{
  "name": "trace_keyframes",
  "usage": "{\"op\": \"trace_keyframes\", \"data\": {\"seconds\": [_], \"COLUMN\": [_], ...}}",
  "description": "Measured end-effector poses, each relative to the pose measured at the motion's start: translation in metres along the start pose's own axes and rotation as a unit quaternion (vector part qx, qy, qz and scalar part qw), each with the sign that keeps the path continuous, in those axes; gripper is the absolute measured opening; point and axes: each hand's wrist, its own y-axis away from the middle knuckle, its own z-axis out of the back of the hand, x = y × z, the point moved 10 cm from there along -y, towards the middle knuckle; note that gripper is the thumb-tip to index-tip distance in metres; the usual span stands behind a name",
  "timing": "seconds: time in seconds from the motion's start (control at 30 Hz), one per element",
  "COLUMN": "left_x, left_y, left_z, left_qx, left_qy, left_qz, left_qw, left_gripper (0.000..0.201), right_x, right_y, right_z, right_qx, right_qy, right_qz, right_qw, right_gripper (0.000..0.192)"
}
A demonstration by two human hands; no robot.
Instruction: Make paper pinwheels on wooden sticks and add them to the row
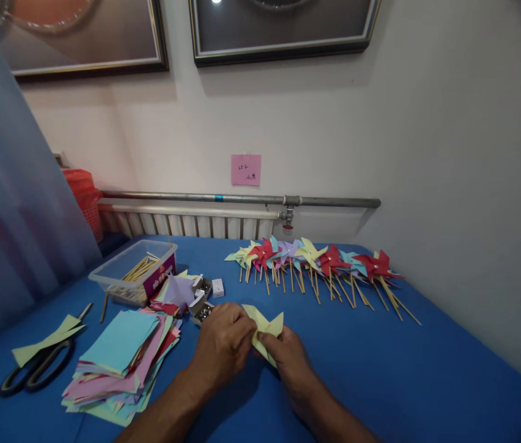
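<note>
My left hand (223, 344) and right hand (288, 357) pinch a folded yellow paper pinwheel (266, 329) between them, steadying its centre above the blue table (427, 369).

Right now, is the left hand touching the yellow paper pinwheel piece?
Touching. The head view shows the left hand pinching the yellow folded paper at its edge, with the right hand gripping it too.

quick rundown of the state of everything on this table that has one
yellow paper pinwheel piece: partly folded, held by both hands
left hand: pinching the paper
right hand: pinching the paper
clear plastic tub: open, sticks inside
black-handled scissors: lying flat
finished pinwheels: laid in a row
</note>
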Motion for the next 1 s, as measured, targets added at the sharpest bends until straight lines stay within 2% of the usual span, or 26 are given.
{"op": "trace_keyframes", "data": {"seconds": [0.23, 0.43, 0.87, 1.0], "left_x": [0.001, 0.000, -0.004, -0.001], "left_y": [0.001, 0.002, 0.000, 0.001], "left_z": [-0.007, -0.004, -0.003, -0.007], "left_qx": [0.046, 0.013, 0.041, 0.049], "left_qy": [-0.020, -0.015, -0.013, -0.019], "left_qz": [-0.021, -0.044, -0.077, -0.062], "left_qw": [0.998, 0.999, 0.996, 0.997], "left_gripper": [0.023, 0.028, 0.027, 0.030], "right_x": [0.010, 0.012, 0.015, 0.010], "right_y": [0.007, 0.009, 0.011, 0.009], "right_z": [-0.004, -0.006, -0.009, -0.008], "right_qx": [-0.002, 0.006, 0.031, 0.041], "right_qy": [0.001, 0.014, 0.027, 0.024], "right_qz": [-0.003, -0.017, -0.007, -0.006], "right_qw": [1.000, 1.000, 0.999, 0.999], "right_gripper": [0.018, 0.020, 0.023, 0.025]}}
